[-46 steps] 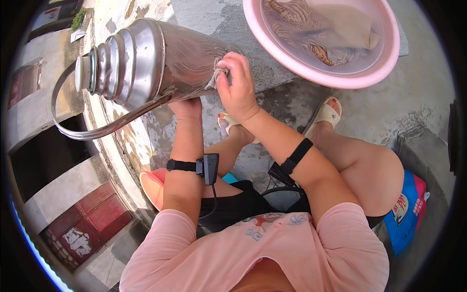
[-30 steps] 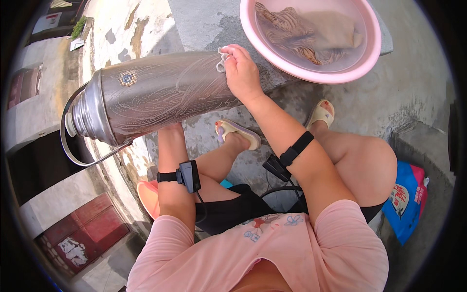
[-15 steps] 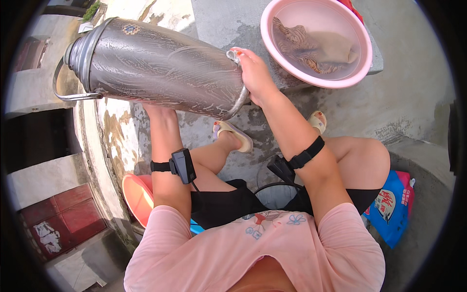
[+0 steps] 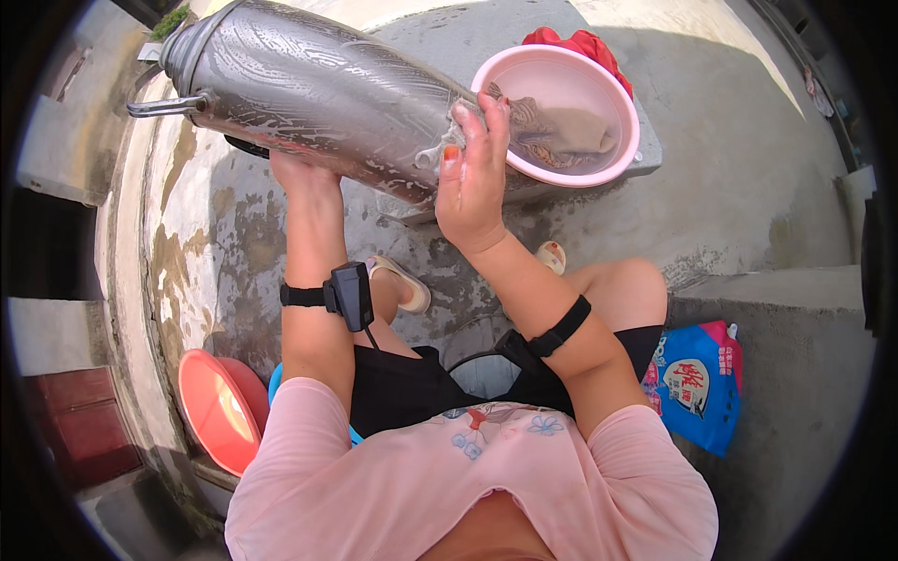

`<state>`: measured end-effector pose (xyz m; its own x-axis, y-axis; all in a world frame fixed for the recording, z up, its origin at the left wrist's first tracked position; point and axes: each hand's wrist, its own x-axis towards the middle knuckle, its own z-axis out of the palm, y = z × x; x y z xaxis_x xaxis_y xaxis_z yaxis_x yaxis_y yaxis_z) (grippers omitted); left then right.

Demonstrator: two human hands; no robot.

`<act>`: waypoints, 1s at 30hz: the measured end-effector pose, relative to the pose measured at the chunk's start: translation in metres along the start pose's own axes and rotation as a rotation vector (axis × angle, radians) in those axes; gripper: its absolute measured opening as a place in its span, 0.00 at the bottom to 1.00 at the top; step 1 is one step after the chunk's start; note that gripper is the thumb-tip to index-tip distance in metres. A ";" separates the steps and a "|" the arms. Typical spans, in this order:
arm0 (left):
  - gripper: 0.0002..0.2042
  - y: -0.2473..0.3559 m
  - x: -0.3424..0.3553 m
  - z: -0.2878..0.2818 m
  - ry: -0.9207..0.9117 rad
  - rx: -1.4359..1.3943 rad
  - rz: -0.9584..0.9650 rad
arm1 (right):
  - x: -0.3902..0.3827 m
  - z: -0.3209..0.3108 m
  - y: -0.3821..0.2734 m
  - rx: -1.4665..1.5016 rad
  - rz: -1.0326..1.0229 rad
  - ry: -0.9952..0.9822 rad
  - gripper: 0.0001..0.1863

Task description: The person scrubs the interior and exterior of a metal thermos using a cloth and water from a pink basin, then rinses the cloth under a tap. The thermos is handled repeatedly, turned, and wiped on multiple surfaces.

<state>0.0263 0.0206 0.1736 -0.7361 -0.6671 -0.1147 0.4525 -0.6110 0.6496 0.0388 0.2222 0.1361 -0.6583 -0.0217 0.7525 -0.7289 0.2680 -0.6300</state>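
A large metal thermos flask [image 4: 309,93] streaked with suds lies tilted across the upper left, with its handle [image 4: 154,107] sticking out at the cap end. My left hand [image 4: 304,173] holds it from underneath, fingers mostly hidden behind it. My right hand [image 4: 472,182], with suds on its fingers, presses a pale wet cloth [image 4: 435,152] against the flask's lower end. Just behind that hand, a pink basin [image 4: 630,131] holds patterned and beige fabric [image 4: 585,131] in cloudy water.
The basin stands on a grey stone slab [image 4: 645,161], with red fabric [image 4: 594,51] behind it. An orange basin [image 4: 215,402] is at lower left, and a blue plastic bag [image 4: 702,416] leans by my right leg. A walled concrete yard surrounds me.
The flask has turned, its cap end rising upward in the view and its handle now nearly sideways. My right hand has slid along it with the cloth. More of the yard and red fabric shows.
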 end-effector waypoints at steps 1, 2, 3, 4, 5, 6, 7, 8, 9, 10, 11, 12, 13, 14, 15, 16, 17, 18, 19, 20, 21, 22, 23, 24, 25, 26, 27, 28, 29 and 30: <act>0.24 0.004 -0.004 0.005 -0.009 -0.014 -0.012 | -0.003 -0.002 -0.010 -0.082 -0.035 0.015 0.24; 0.25 0.007 -0.008 0.010 -0.027 0.011 -0.007 | -0.005 -0.003 -0.020 -0.120 -0.111 0.031 0.25; 0.25 0.011 -0.011 0.014 -0.051 0.038 -0.003 | -0.005 -0.008 -0.026 -0.056 -0.156 0.024 0.24; 0.26 0.016 -0.012 0.020 -0.084 0.076 -0.002 | -0.006 -0.012 -0.031 0.004 -0.197 0.014 0.23; 0.27 0.021 -0.011 0.026 -0.163 0.167 0.040 | -0.005 -0.017 -0.032 0.079 -0.240 0.049 0.22; 0.28 0.026 -0.011 0.031 -0.204 0.174 0.005 | -0.003 -0.020 -0.032 0.252 -0.174 0.071 0.16; 0.28 0.032 -0.011 0.036 -0.248 0.196 -0.028 | -0.002 -0.024 -0.030 0.305 -0.040 0.134 0.15; 0.28 0.035 -0.011 0.039 -0.286 0.232 -0.049 | 0.000 -0.027 -0.025 0.379 0.073 0.231 0.15; 0.28 0.038 -0.011 0.041 -0.315 0.264 -0.064 | 0.000 -0.029 -0.020 0.447 0.175 0.320 0.14; 0.28 0.040 -0.013 0.042 -0.333 0.287 -0.064 | 0.003 -0.030 -0.011 0.396 0.305 0.373 0.15; 0.28 0.041 -0.015 0.041 -0.338 0.314 -0.060 | 0.002 -0.030 -0.004 0.560 0.496 0.380 0.14; 0.29 0.041 -0.018 0.038 -0.340 0.336 -0.050 | 0.001 -0.031 0.001 0.733 0.687 0.366 0.14; 0.29 0.040 -0.022 0.034 -0.334 0.353 -0.039 | -0.002 -0.029 0.004 0.911 0.802 0.378 0.15; 0.29 0.039 -0.024 0.031 -0.324 0.364 -0.028 | -0.004 -0.029 0.006 1.038 0.826 0.353 0.15; 0.29 0.036 -0.025 0.027 -0.320 0.372 -0.018 | -0.004 -0.026 0.005 1.057 0.843 0.326 0.15; 0.29 0.032 -0.025 0.024 -0.312 0.374 -0.010 | -0.004 -0.025 0.004 1.058 0.815 0.308 0.15; 0.29 0.027 -0.024 0.020 -0.304 0.375 0.000 | -0.004 -0.023 0.002 1.053 0.787 0.286 0.15; 0.29 0.022 -0.022 0.017 -0.297 0.371 0.005 | -0.001 -0.021 0.001 1.024 0.844 0.274 0.16; 0.29 0.017 -0.018 0.016 -0.295 0.366 0.012 | 0.002 -0.020 0.000 1.079 0.758 0.337 0.17; 0.29 0.012 -0.017 0.013 -0.289 0.362 0.014 | 0.007 -0.019 -0.001 1.115 0.753 0.402 0.17; 0.29 0.008 -0.015 0.010 -0.289 0.359 0.018 | 0.010 -0.020 -0.001 1.123 0.749 0.427 0.17; 0.29 0.005 -0.015 0.007 -0.286 0.355 0.021 | 0.012 -0.021 -0.002 1.148 0.801 0.420 0.18; 0.29 0.002 -0.016 0.004 -0.283 0.358 0.021 | 0.012 -0.023 -0.002 1.003 0.739 0.346 0.18; 0.29 0.000 -0.018 -0.001 -0.279 0.355 0.024 | 0.013 -0.024 -0.002 0.877 0.730 0.243 0.18; 0.29 -0.002 -0.021 -0.005 -0.273 0.353 0.022 | 0.011 -0.026 -0.003 0.743 0.733 0.160 0.19; 0.29 -0.004 -0.024 -0.009 -0.265 0.354 0.024 | 0.010 -0.027 -0.004 0.733 0.659 0.175 0.20; 0.29 -0.006 -0.025 -0.012 -0.261 0.347 0.026 | 0.008 -0.027 -0.005 0.762 0.693 0.162 0.20; 0.29 -0.008 -0.024 -0.013 -0.260 0.343 0.027 | 0.006 -0.026 -0.008 0.793 0.716 0.164 0.21; 0.29 -0.011 -0.022 -0.014 -0.262 0.336 0.028 | 0.005 -0.024 -0.010 0.844 0.651 0.193 0.21; 0.29 -0.013 -0.018 -0.013 -0.265 0.329 0.032 | 0.004 -0.022 -0.013 0.877 0.802 0.189 0.21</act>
<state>0.0402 0.0354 0.1576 -0.8475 -0.5250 0.0788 0.3244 -0.3945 0.8597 0.0495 0.2399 0.1513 -0.9983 0.0123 0.0563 -0.0522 -0.6076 -0.7925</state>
